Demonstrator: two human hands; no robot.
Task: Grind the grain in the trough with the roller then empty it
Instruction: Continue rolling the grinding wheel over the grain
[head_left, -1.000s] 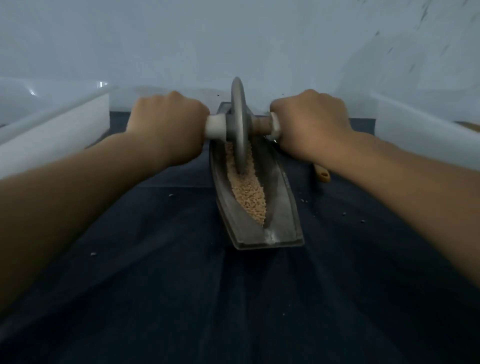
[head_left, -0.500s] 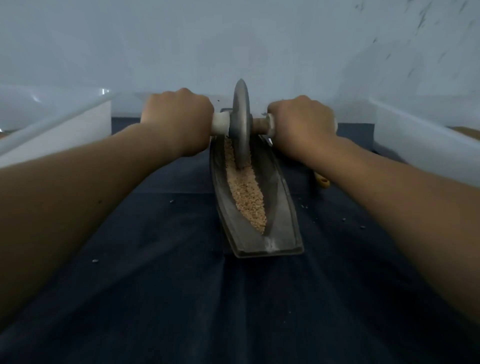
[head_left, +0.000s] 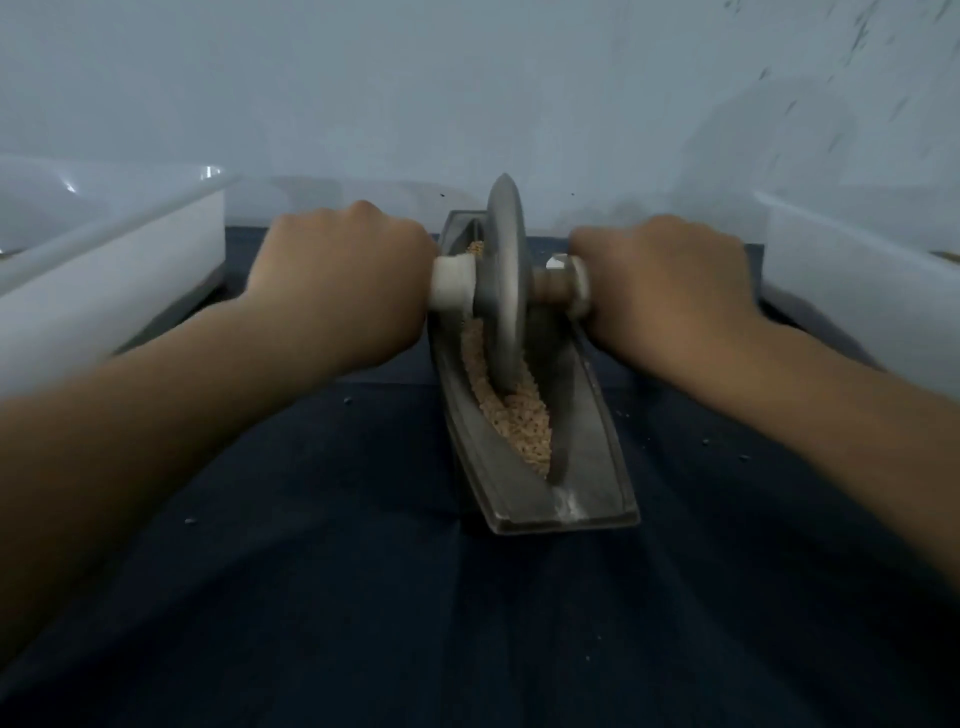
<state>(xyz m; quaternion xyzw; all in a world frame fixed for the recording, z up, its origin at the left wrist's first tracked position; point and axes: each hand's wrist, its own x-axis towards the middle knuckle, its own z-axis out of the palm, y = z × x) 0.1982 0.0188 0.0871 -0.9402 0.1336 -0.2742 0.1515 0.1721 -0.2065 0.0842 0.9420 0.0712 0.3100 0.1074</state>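
Left hand (head_left: 343, 291) and right hand (head_left: 660, 291) each grip the roller (head_left: 505, 280) axle, keeping its disc upright in the trough (head_left: 587, 441) of grain (head_left: 519, 426).

The trough (head_left: 582, 457) and roller (head_left: 505, 291) disc look like dull grey metal, matt and smooth. The roller's handle sleeves appear to be white plastic. The grain (head_left: 522, 426) is coarse and tan. A dark matt cloth (head_left: 363, 597) covers the tabletop. The bins (head_left: 104, 291) look like smooth white plastic.
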